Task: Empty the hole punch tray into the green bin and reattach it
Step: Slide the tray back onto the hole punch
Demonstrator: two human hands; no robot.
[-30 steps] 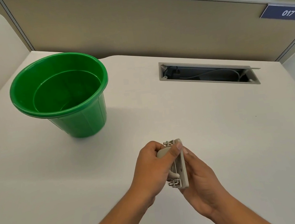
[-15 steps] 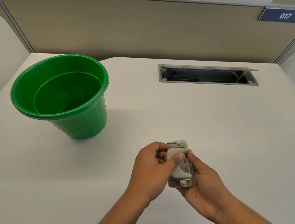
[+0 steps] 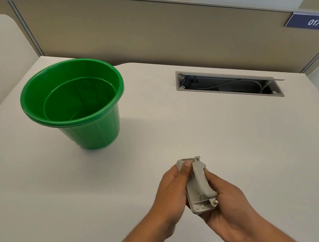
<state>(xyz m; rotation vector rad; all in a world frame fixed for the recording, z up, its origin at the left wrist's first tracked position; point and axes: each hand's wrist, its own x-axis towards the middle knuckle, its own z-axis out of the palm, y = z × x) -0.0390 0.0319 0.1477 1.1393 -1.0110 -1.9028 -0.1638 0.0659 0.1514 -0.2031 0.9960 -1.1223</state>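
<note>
Near the front edge of the counter (image 3: 237, 141), the hole punch (image 3: 199, 186) is gripped by both the left hand (image 3: 171, 193) and right hand (image 3: 228, 207), well apart from the green bin (image 3: 73, 103). The tray should come off level, over the bin, so nothing spills.

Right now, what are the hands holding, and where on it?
Both hands hold the grey hole punch: left hand at its far end, right hand cradling its near end.
</note>
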